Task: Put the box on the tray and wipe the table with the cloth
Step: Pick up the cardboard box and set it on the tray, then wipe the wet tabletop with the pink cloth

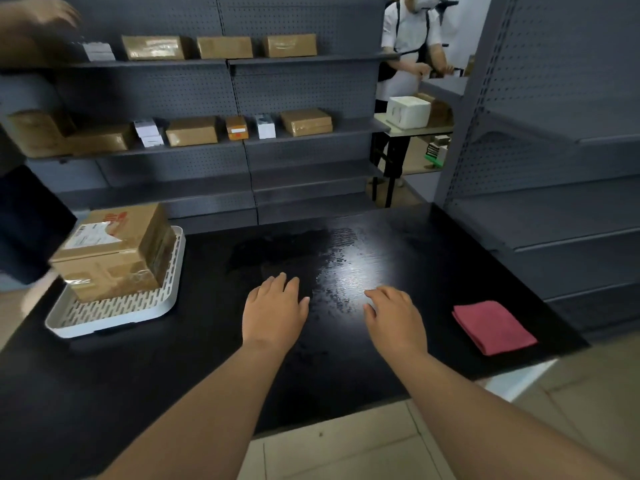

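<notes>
A taped brown cardboard box [117, 251] with a white label stands on the white slotted tray [114, 311] at the left of the black table [346, 368]. A folded pink cloth [493, 327] lies flat near the table's right edge. My left hand [273, 311] and my right hand [394, 317] hover palm-down over the middle of the table, fingers spread, holding nothing. The cloth is a short way right of my right hand, apart from it. A wet-looking smear [294, 251] shines on the tabletop just beyond my fingers.
Grey pegboard shelves [242, 140] behind the table hold several cardboard parcels and small white boxes. More grey shelving [554, 202] rises at the right. Another person's arm [38, 26] reaches in at top left. A person in white [412, 46] stands at a far table.
</notes>
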Tool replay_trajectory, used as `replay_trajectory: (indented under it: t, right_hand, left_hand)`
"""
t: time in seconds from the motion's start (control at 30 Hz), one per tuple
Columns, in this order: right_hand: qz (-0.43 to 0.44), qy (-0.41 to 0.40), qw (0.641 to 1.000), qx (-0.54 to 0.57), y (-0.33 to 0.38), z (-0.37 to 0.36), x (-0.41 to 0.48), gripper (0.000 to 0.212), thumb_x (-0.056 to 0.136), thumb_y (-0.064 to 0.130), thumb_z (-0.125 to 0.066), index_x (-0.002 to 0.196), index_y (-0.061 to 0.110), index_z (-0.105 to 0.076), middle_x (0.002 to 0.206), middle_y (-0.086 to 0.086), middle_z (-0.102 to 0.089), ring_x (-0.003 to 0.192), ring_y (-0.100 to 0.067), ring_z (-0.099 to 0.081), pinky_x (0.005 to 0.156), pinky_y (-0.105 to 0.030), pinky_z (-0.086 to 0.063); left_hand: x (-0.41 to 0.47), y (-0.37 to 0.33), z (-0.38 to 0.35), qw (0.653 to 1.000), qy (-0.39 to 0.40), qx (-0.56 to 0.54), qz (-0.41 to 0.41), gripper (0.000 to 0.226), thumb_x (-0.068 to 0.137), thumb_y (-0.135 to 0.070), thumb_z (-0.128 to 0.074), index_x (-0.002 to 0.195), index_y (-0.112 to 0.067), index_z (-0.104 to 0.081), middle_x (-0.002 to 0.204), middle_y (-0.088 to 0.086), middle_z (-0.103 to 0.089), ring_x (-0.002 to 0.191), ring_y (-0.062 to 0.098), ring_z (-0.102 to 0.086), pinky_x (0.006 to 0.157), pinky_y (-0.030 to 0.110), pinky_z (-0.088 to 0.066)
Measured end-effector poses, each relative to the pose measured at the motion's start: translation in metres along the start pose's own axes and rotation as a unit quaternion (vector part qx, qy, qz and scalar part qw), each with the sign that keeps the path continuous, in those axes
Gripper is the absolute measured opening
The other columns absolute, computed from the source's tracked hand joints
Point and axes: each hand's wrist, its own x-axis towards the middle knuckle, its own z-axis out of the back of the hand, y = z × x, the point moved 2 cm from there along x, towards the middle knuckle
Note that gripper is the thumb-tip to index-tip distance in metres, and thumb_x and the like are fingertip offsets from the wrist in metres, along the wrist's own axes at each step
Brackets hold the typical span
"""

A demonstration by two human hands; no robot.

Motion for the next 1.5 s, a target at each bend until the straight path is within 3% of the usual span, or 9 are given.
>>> replay_trajectory:
  t: [0.3,0.8,1.0,1.17,1.5]
  right_hand:
    - [-0.034,0.006,0.999,0.007,-0.078,0.018,0.005,0.036,0.096,0.026,-0.046,0.131,0.017,-0.054,0.131,-0.003,-0.054,0.123,-0.021,-0.044,0.1,-0.034,-0.038]
    - [-0.078,0.09,0.993,-0.013,-0.296,0.052,0.05,0.04,0.098,0.03,-0.041,0.137,0.021,-0.045,0.139,-0.002,-0.047,0.127,-0.021,-0.04,0.099,-0.034,-0.04]
    - [-0.079,0.141,0.987,0.0,-0.331,0.037,0.05,0.04,0.097,0.031,-0.043,0.136,0.022,-0.046,0.134,-0.003,-0.05,0.122,-0.023,-0.044,0.096,-0.036,-0.043]
    - [-0.101,0.187,0.977,0.004,-0.342,0.022,0.047,0.038,0.095,0.032,-0.046,0.132,0.021,-0.047,0.127,-0.004,-0.054,0.116,-0.023,-0.049,0.092,-0.036,-0.047]
    - [-0.135,0.198,0.97,0.032,-0.35,0.006,0.048,0.039,0.091,0.026,-0.057,0.127,0.016,-0.047,0.124,-0.006,-0.054,0.115,-0.022,-0.05,0.092,-0.032,-0.045]
  left_hand:
    - [0.015,-0.078,-0.024,0.999,0.028,-0.023,-0.019,0.051,0.096,-0.044,-0.034,0.141,-0.021,-0.035,0.15,0.004,-0.033,0.137,0.019,-0.03,0.111,0.035,-0.026]
    - [0.05,-0.29,-0.095,0.993,0.095,-0.069,0.016,0.051,0.096,-0.042,-0.034,0.142,-0.018,-0.033,0.15,0.006,-0.033,0.135,0.021,-0.033,0.109,0.034,-0.027]
    - [0.046,-0.33,-0.125,0.987,0.134,-0.078,0.035,0.05,0.096,-0.04,-0.033,0.141,-0.018,-0.033,0.147,0.006,-0.037,0.131,0.022,-0.037,0.106,0.035,-0.03]
    - [0.043,-0.342,-0.146,0.981,0.169,-0.075,0.056,0.042,0.094,-0.04,-0.038,0.13,-0.017,-0.044,0.121,0.003,-0.054,0.108,0.022,-0.053,0.09,0.033,-0.041]
    - [0.047,-0.358,-0.165,0.968,0.208,-0.098,0.105,0.045,0.091,-0.035,-0.049,0.128,-0.011,-0.042,0.114,0.009,-0.055,0.107,0.025,-0.049,0.088,0.035,-0.042]
